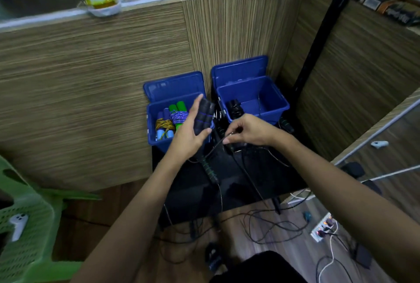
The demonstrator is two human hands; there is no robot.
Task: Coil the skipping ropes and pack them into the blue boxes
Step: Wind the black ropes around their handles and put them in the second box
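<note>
Rope handles (pixel 203 116) gripped by left hand (pixel 190 134), right fingers (pixel 232 128) pinching cord (pixel 213 146)

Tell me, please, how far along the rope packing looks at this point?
Partly done. The left blue box already holds coiled ropes, yellow and blue-white; the right blue box holds one black bundle. In hand: the left hand grips a pair of black handles while the right hand pinches its thin cord. Left: a green-banded handle and loose cords on the black surface.

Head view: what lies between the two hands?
In the head view, a thin black cord runs between them. The left hand holds the black handles; the right hand pinches the cord beside them.
</note>
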